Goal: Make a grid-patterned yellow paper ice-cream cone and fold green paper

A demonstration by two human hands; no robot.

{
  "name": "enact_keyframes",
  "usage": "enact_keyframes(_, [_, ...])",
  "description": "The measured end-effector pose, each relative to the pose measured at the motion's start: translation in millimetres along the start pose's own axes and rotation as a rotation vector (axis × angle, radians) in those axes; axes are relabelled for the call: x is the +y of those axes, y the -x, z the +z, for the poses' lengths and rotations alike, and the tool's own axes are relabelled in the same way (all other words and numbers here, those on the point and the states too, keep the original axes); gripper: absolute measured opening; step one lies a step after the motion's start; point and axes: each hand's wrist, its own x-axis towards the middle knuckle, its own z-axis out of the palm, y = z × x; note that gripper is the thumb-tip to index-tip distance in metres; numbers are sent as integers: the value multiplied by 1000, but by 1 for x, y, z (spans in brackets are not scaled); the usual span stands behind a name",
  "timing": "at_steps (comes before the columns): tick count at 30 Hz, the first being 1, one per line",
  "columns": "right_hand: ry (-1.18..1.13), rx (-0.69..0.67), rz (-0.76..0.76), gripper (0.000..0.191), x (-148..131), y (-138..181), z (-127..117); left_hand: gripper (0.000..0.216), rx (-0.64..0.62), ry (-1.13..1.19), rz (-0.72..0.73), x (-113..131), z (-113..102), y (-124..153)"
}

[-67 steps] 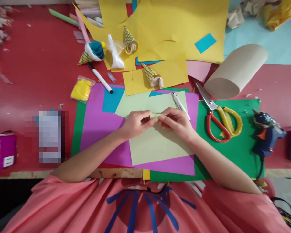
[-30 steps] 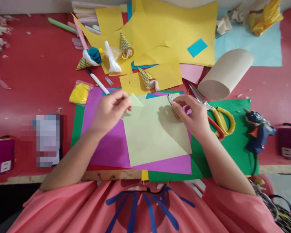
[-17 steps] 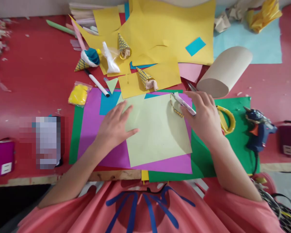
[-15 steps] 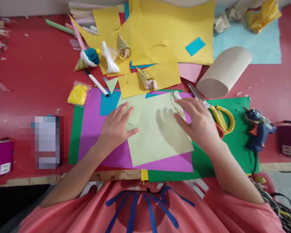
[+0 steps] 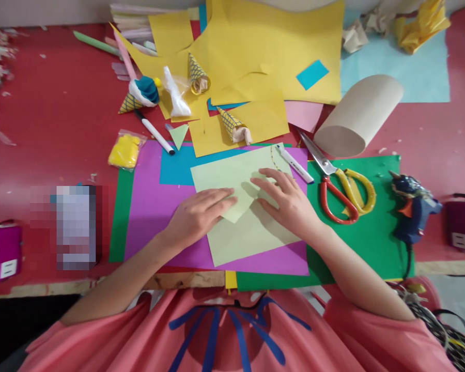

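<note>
A pale green paper sheet (image 5: 251, 235) lies on a purple sheet (image 5: 151, 206) over a green one (image 5: 375, 243). Its near-left corner is folded over toward the middle. My left hand (image 5: 197, 214) lies flat on that fold, fingers stretched out. My right hand (image 5: 289, 201) rests open on the sheet just right of the fold, fingertips on the paper. A white pen (image 5: 294, 164) lies beyond my right hand. A small green paper triangle (image 5: 178, 135) lies near a black-tipped marker (image 5: 155, 132).
Red-and-yellow scissors (image 5: 343, 188) and a blue glue gun (image 5: 413, 209) lie to the right. A cardboard roll (image 5: 358, 116), yellow paper sheets (image 5: 271, 46), patterned paper cones (image 5: 234, 126) and a yellow packet (image 5: 124, 151) lie farther back on the red table (image 5: 58, 113).
My left hand dropped the small green triangle by the marker, then returned to the sheet. My right hand put down the white pen. Both hands now fold the sheet's corner over.
</note>
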Motion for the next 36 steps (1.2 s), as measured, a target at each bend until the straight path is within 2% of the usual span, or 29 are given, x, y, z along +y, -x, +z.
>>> enact_keyframes(5, [184,44,-17,22,-8,10,-4,34,-73,-71,178,0,4,-12])
enact_keyframes(9, [313,68,21,21,-10,23,-5,26,-33,-167,152,-2,9,-11])
enact_keyframes(14, [299,3,25,19,-17,31,-7,18,1,-143,202,-1,11,-7])
enact_keyframes(21, [110,-71,-49,19,-31,29,3,14,35,-23,140,1,13,-11])
enact_keyframes(27, [-94,-106,31,20,-26,23,6,13,-6,133,33,0,15,-10])
enact_keyframes(31, [-226,-122,107,21,-23,16,4,25,70,110,-46,4,14,-7])
enact_keyframes(34, [-316,-81,147,18,-19,11,4,30,182,-20,53,10,11,-4])
enact_keyframes(36, [-364,-55,170,16,-16,9,4,29,176,-78,194,16,10,-3])
